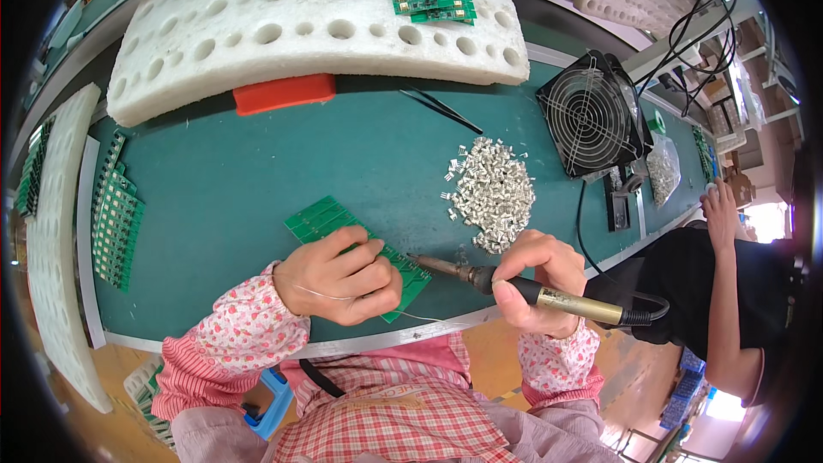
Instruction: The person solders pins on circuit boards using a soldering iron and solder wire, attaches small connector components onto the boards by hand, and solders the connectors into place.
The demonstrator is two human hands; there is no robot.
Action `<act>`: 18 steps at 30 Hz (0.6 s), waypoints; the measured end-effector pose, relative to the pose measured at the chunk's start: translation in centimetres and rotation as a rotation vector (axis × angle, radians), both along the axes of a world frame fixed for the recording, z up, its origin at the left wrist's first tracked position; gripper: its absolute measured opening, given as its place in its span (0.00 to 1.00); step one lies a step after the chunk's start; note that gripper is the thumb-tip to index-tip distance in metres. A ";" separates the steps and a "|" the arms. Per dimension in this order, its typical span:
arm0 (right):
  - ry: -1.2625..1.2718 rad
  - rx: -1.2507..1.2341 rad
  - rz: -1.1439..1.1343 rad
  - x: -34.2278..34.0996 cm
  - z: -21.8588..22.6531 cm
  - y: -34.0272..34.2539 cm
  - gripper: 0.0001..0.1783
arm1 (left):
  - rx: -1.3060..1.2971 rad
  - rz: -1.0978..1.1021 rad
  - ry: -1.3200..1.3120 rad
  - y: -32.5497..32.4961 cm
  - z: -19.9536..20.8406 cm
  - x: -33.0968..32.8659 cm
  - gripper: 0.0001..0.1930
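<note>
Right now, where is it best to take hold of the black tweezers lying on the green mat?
Take the tweezers at mid-length, pinching across both thin arms from above. They lie flat on the mat, pointing left to right, clear of the white foam tray and the metal parts pile.

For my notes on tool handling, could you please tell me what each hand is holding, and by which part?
The right hand holds a soldering iron by its dark handle. The left hand presses on the green circuit board panel, pinching a thin solder wire.

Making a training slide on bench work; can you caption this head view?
Right hand holds a soldering iron to a green circuit board under the left hand.
</note>
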State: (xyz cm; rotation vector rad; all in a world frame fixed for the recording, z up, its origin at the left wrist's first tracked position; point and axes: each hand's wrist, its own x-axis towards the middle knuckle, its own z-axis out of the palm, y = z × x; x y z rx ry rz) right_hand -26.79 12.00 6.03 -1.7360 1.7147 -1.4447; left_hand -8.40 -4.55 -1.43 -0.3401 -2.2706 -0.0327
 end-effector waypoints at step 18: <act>-0.148 -0.338 -1.072 -3.2 -1.7 9.6 0.05 | 0.280 0.021 -0.042 0.6 2.4 0.7 0.12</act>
